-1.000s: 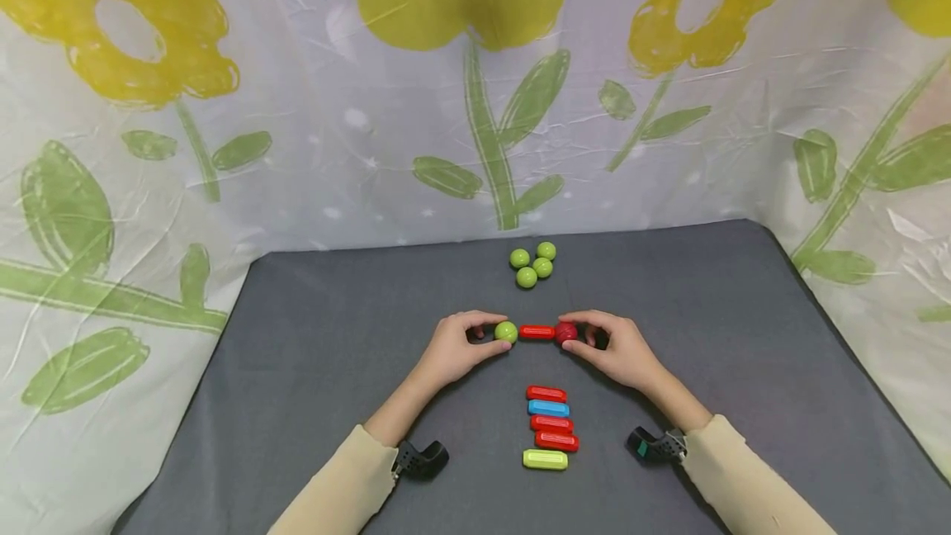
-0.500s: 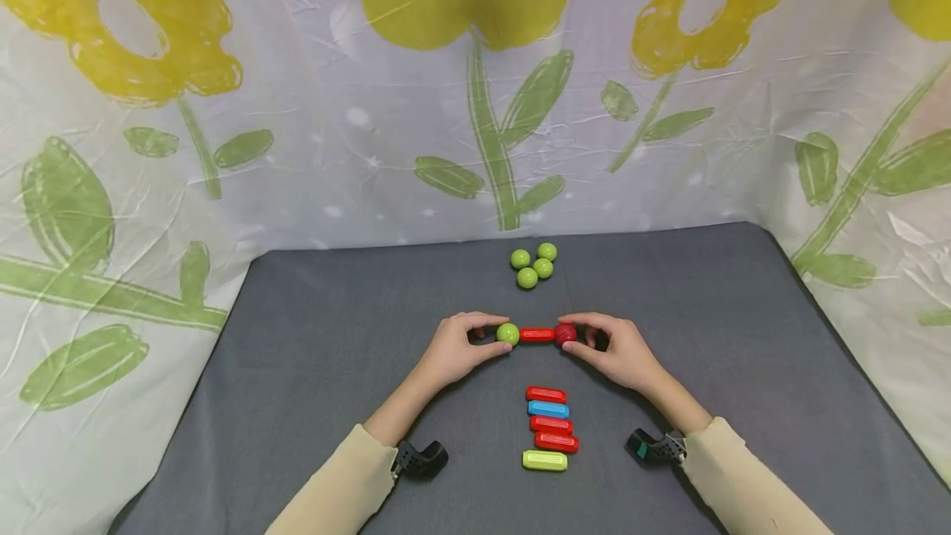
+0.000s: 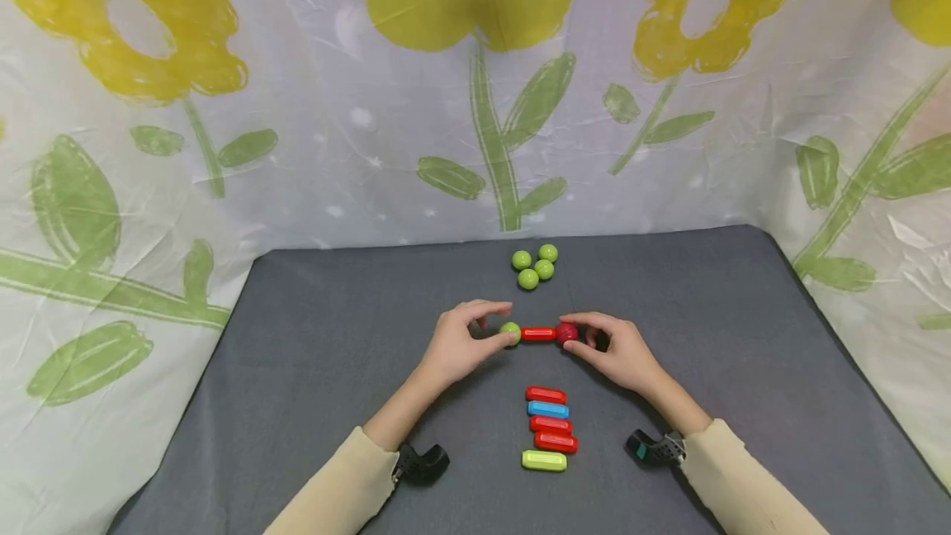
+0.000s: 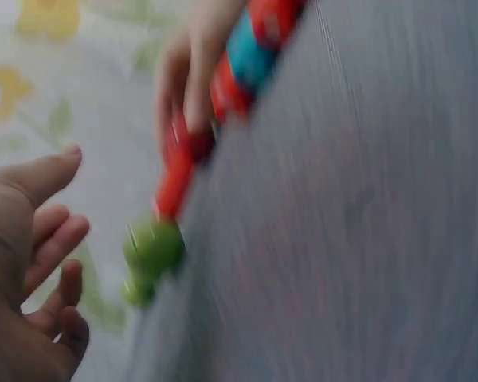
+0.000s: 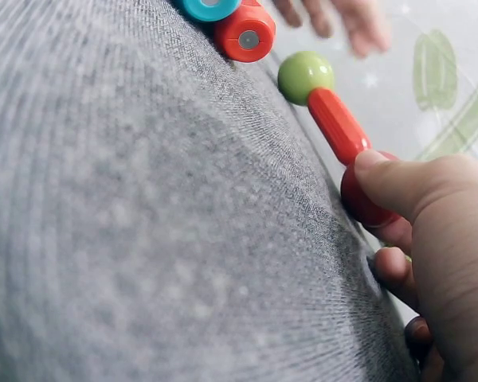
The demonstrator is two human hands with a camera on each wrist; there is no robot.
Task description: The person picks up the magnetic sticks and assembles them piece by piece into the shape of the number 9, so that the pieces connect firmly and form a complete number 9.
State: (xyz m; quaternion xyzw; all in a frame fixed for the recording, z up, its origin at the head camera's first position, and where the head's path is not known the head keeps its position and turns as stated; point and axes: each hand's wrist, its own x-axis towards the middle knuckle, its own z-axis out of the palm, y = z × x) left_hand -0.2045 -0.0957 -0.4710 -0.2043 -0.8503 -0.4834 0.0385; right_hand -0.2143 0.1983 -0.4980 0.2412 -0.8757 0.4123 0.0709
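A red stick (image 3: 538, 334) lies crosswise between a green ball (image 3: 508, 329) on its left end and a dark red ball (image 3: 567, 333) on its right end, joined in one line. My right hand (image 3: 622, 351) pinches the red ball between thumb and fingers; the right wrist view shows the thumb on that red ball (image 5: 358, 195). Around the green ball, my left hand (image 3: 462, 345) has its fingers spread, the thumb overlapping the ball in the head view. In the left wrist view a gap shows between the left hand (image 4: 32, 263) and the green ball (image 4: 161, 248).
Several loose green balls (image 3: 528, 279) cluster farther back on the grey cloth (image 3: 334, 353). Nearer me is a column of sticks: red (image 3: 546, 395), blue (image 3: 548, 409), more red, and a yellow-green stick (image 3: 544, 460). A flower-printed curtain (image 3: 334, 147) surrounds the table.
The green ball moved right until it met the stick's left end. My left hand then let go of it, its fingers spreading and lifting off. The right hand keeps its grip.
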